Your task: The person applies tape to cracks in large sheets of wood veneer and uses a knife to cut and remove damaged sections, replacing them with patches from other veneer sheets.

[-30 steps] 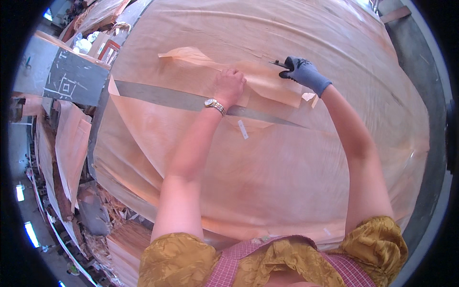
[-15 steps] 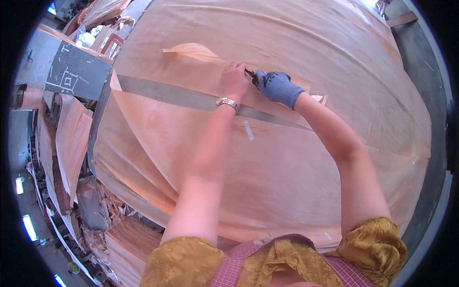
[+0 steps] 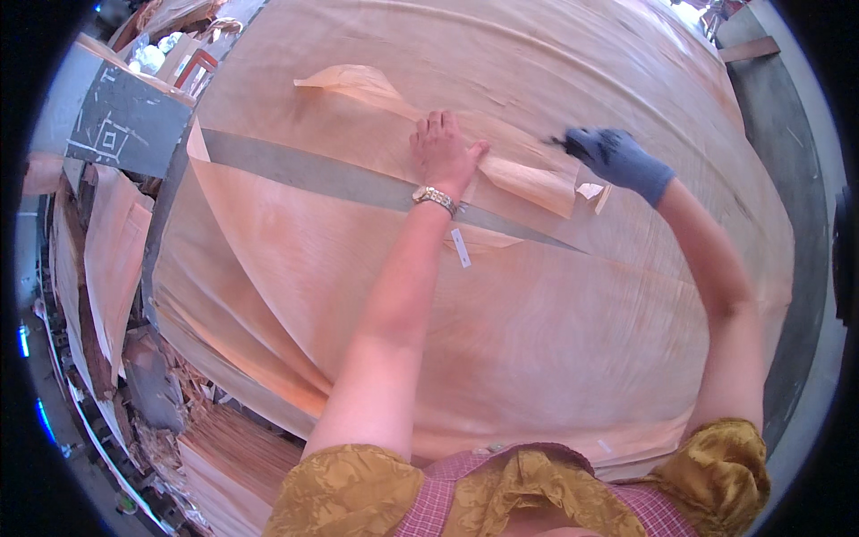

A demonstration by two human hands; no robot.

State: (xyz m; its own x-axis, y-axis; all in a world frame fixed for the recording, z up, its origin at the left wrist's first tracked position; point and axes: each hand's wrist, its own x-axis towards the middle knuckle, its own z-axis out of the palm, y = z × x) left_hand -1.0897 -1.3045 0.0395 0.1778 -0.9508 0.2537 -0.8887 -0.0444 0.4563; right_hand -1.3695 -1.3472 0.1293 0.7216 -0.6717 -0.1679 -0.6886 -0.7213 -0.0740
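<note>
Head view: thin tan strip (image 3: 524, 185) laid over a broad tan sheet (image 3: 537, 72), beyond a grey gap (image 3: 331, 182). Judged light, pliable, easily torn; best held flat near its edges. Strip pressed by left hand (image 3: 445, 163), fingers spread. Right hand (image 3: 619, 159), gloved: grip closed on a dark tool (image 3: 556, 140), motion-blurred. White label (image 3: 461, 248) noted; print cannot be read.

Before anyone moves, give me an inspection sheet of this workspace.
Surface: broad veneer sheets, wrinkled, a tapering grey gap between them.
Job's things: veneer strip, curled at its left end; dark tool, blurred.
Clutter: white label and torn scrap on the veneer sheets.
Hands: left hand bare, spread on the veneer; right hand gloved, gripping the dark tool.
Cables: nothing seen.
Surroundings: veneer stack and white-marked grey panel, both at left.
</note>
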